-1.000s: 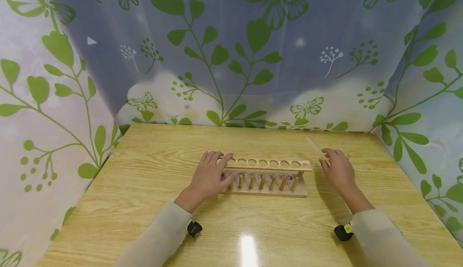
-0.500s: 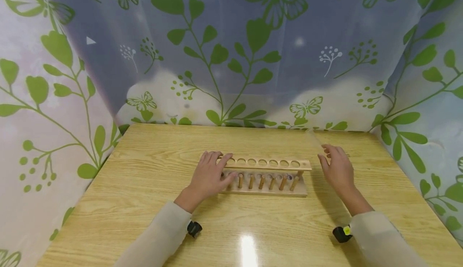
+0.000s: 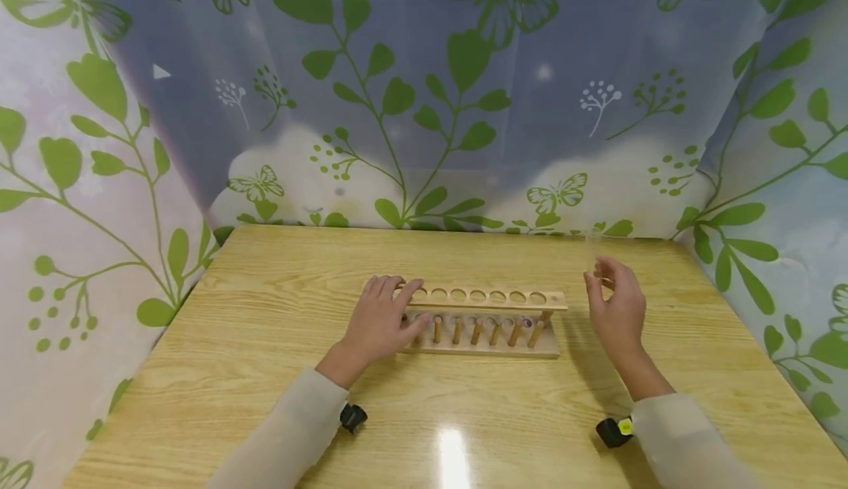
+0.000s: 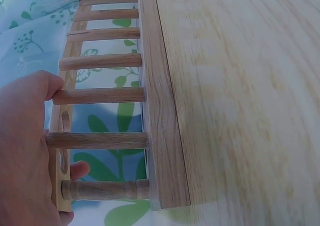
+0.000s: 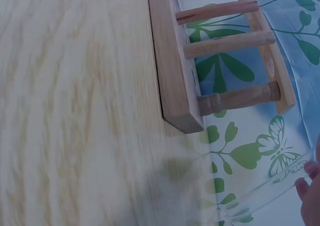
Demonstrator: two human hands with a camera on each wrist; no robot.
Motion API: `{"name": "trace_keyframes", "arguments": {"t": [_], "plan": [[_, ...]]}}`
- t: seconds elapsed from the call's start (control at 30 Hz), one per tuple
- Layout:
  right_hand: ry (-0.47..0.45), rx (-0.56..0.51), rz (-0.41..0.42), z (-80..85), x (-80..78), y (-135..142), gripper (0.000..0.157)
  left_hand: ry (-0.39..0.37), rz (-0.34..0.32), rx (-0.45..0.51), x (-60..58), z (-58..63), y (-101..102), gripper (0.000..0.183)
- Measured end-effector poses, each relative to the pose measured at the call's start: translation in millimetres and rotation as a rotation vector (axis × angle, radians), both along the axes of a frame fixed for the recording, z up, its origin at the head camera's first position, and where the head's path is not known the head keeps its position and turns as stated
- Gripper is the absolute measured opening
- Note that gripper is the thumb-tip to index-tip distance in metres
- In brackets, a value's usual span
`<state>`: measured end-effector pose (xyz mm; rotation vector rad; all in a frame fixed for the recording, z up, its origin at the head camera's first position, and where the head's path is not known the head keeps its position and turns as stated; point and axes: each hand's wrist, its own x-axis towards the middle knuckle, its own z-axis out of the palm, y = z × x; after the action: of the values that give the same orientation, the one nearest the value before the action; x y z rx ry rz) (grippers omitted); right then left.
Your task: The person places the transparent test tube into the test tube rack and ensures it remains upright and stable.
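Now clear tube (image 5: 267, 189) less left-slanted.

The wooden test-tube rack (image 3: 490, 301) blocks the middle of the table (image 3: 265, 408), its row of drying pegs (image 3: 475, 332) leaving only slim gaps along the near side. Its left end is taken up by the left hand (image 3: 374, 323), while the holes to the right lie open from above. Between the rack's right end and the right hand (image 3: 619, 305) runs a narrow lane; the clear tube (image 5: 270, 190) pinched there slants toward the table's far edge, though its reach is hard to judge against the patterned curtain (image 3: 424, 143). There is passage behind the rack along the far edge and broad room toward the left edge. Nearer the front, the forearms flank a wide approach, narrowed by the wrist cameras (image 3: 353, 418).
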<state>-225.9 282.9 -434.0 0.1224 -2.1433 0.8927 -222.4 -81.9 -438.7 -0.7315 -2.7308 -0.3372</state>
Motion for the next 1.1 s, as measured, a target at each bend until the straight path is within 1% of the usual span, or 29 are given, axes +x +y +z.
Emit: {"name": "trace_keyframes", "arguments": {"t": [0.1, 0.27, 0.37, 0.53, 0.57, 0.97, 1.1], "plan": [[0.037, -0.054, 0.003, -0.2, -0.7, -2.9, 0.022, -0.013, 0.008, -0.005, -0.4, -0.3, -1.2, 0.060], [0.074, -0.149, 0.018, -0.3, 0.9, -8.8, 0.025, -0.049, 0.024, -0.011, 0.5, 0.5, -2.0, 0.062], [0.109, -0.220, 0.046, -1.5, 1.7, -11.5, 0.023, -0.061, 0.027, -0.008, 0.9, 1.0, -1.8, 0.062], [0.172, -0.263, 0.094, -1.4, 2.1, -13.3, 0.021, -0.063, 0.030, -0.010, 0.9, 0.4, -1.5, 0.061], [0.176, -0.258, 0.092, -0.4, 2.7, -13.7, 0.022, -0.063, 0.031, -0.012, 0.9, 0.3, -1.4, 0.061], [0.215, -0.358, 0.090, 6.8, 5.6, -14.8, 0.020, -0.045, 0.022, -0.007, 0.7, 0.6, 0.4, 0.059], [0.231, -0.386, 0.092, 11.1, 6.9, -15.9, 0.022, -0.031, 0.016, -0.004, 1.0, 0.8, 0.6, 0.059]]}}
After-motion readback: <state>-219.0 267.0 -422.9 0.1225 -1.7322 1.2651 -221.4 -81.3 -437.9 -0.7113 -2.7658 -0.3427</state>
